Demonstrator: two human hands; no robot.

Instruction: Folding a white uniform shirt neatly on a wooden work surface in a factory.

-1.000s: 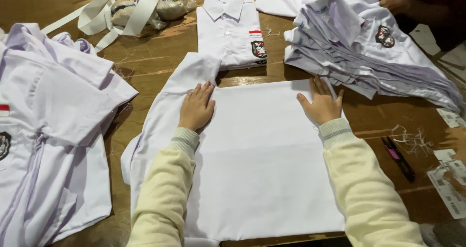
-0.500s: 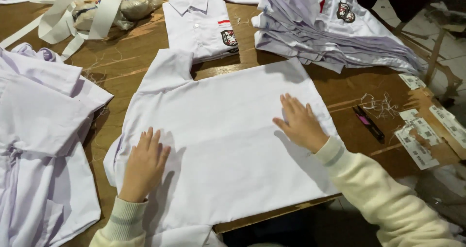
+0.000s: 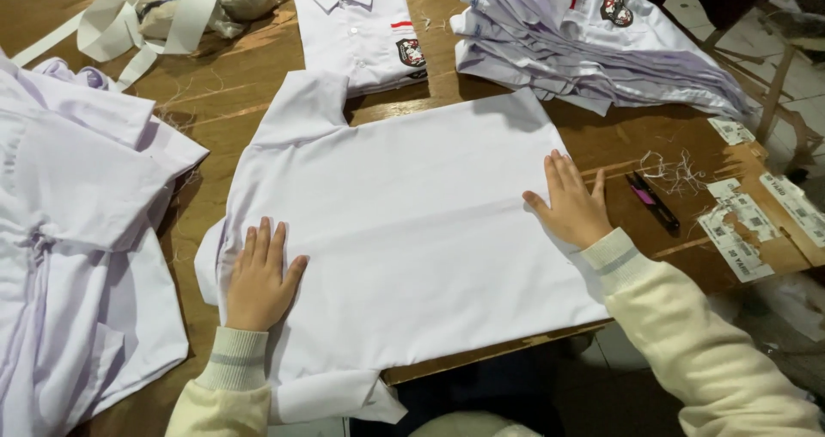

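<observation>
On the wooden table (image 3: pixel 215 102), two flat, spread hands, left hand (image 3: pixel 259 278) and right hand (image 3: pixel 571 201), press one white shirt (image 3: pixel 404 222).

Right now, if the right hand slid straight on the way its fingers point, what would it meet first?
The right hand points up the table along the white shirt; first in line looks like the stack of folded shirts, though depth is unclear.

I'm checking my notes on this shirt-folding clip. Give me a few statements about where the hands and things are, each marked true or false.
1. Both hands lie flat on the white shirt spread on the table. True: left hand, right hand.
2. The right hand holds the small snips. False: the snips lie on the wooden table, apart from it.
3. A folded badged shirt lies beyond the spread one. True.
4. The paper tags sit left of the left hand. False: the paper tags lie at the right edge.
</observation>
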